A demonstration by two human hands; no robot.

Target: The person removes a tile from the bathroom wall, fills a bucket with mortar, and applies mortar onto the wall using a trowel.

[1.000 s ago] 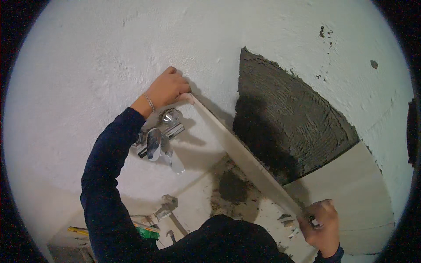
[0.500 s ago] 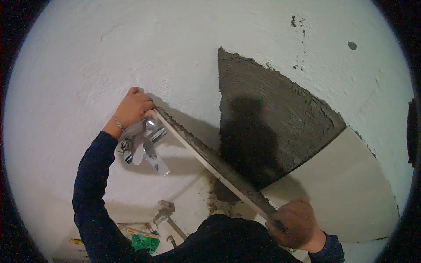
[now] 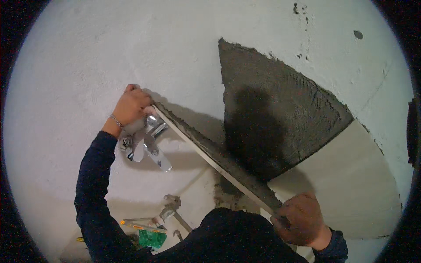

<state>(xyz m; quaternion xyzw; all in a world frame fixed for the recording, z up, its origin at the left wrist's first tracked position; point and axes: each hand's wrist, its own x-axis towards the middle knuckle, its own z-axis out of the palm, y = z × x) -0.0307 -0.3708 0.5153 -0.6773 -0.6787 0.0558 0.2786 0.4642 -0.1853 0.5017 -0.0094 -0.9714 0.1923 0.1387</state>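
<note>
From where I stand, the white plastered wall (image 3: 175, 48) takes up most of the scene. On it is a big patch of dark grey mortar (image 3: 307, 118), combed with ridges, ending in a straight upright edge on the left, with a shadow falling over its lower middle. Just below and to the right of it, a pale tile on the wall (image 3: 346, 175) meets the mortar along a slanting line.

The held tile (image 3: 214, 165) is seen nearly edge-on, slanting down from upper left to lower right between the person's two hands, its mortar-coated side turned toward the patch. I cannot tell whether it touches the wall. The right hand (image 3: 302, 217) is closed firmly around its lower end, in front of the wall tile's near corner. The left hand (image 3: 131, 105) grips the upper end, fingers curled at the corner close to the wall.

Beneath the left hand and the tile's upper end, a chrome tap (image 3: 150, 148) juts out. Lower down, near the person's dark-clothed body (image 3: 228, 239), lie a hammer (image 3: 173, 201), a crumpled green thing (image 3: 151, 239) and a narrow orange-tipped tool (image 3: 142, 226). Smallest is the chain bracelet (image 3: 116, 121) on the left wrist.
</note>
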